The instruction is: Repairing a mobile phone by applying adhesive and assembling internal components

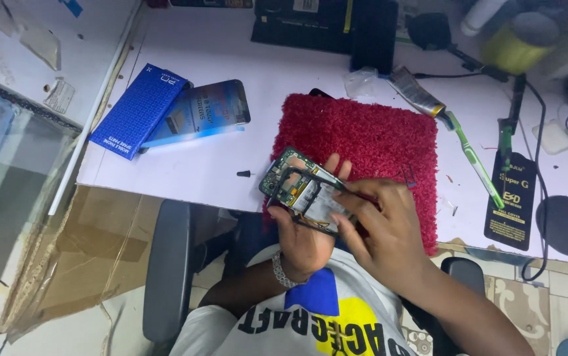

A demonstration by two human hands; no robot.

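Two hands are seen above a red fluffy mat [369, 142] on the white worktop [231, 171]: an opened phone with bared green circuit board [300, 188] is gripped by the left hand [304, 240], while the right hand [383, 231] is pinched around a thin black tool [356, 193], best kept shallow and steady.

Fuzzy red cloth mat [369, 142], smooth matt white tabletop [231, 39], glossy blue cardboard box [140, 111], green plastic toothbrush [475, 158].

opened phone [302, 190] | back cover off, green circuit board and silvery battery showing inside a dark frame | tilting, board end up-left | being held just above the near left edge of the red mat [369, 142]
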